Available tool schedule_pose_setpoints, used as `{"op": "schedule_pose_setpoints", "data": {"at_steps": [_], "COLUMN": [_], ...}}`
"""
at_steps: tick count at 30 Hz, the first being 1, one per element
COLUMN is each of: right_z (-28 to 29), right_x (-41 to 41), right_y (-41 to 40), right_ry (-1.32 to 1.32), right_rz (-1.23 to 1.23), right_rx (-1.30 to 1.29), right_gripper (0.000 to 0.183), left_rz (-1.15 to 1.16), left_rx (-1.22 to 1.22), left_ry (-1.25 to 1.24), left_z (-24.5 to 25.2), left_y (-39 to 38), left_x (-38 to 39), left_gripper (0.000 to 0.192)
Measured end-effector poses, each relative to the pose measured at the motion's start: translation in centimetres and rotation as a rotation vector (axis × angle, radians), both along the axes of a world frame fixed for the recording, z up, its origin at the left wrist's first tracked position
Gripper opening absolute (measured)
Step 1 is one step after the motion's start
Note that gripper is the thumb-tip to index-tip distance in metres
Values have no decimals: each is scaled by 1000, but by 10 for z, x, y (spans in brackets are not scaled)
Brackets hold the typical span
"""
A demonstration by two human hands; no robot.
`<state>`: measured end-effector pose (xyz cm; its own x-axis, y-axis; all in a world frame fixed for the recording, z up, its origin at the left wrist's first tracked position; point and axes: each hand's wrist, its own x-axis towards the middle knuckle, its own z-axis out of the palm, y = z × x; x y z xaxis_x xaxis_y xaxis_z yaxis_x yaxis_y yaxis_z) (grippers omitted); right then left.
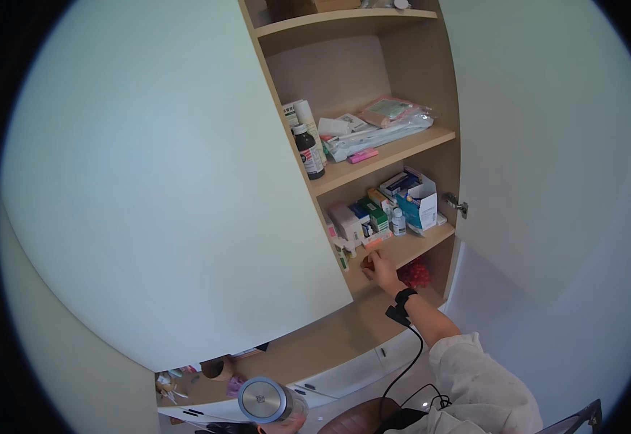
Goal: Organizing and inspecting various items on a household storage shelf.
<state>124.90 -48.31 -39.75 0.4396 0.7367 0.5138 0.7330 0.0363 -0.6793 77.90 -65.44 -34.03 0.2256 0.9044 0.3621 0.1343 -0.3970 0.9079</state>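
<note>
My right hand [381, 271] reaches to the front of the lower cabinet shelf [410, 247], its fingers around a small dark reddish item that is mostly hidden. Just behind the fingers lies an orange and white box [377, 239], beside a small white-capped bottle [398, 222] and a green box [375, 212]. Low in the picture, my left hand [289, 424] is shut on a clear bottle with a metal lid [264, 400], held upright below the cabinet's closed door.
An open cabinet door [543, 135] stands at the right, a closed door [185, 179] at the left. The shelf above holds a dark medicine bottle [310, 154] and plastic packets [380, 130]. Below runs a wooden counter [315, 358] with drawers. A black cable [421, 347] hangs from my right wrist.
</note>
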Motion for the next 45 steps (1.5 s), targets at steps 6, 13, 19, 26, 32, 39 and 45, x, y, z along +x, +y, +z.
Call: {"op": "schedule_pose_setpoints", "data": {"at_steps": [6,13,19,26,32,39,45], "right_z": [1,178,339,352,339,331,329], "right_x": [-7,-33,-45,-40,-31,0,29], "right_y": [18,-3,24,53,56,40,39], "right_ry": [-150,-138,-272,-256,-202,-188,-243], "right_rz": [-60,-18,-32,-187,-77,-241,-268], "right_rx": [253,742,780,300,363,440,524], "right_gripper": [30,20,30,45,42,48,50], "left_rz": [-23,-27,-61,-49,48,29,44], "left_rx": [-67,-134,53,-50,72,35,235], "left_ry": [-43,-116,116,-88,10,62,178], "left_z": [6,10,3,-45,-25,-28,-22], "left_y": [-6,-10,-14,-6,-9,-7,-5], "left_x": [8,10,2,-22,-24,-24,-15], "left_gripper": [76,83,84,81,75,73,85]}}
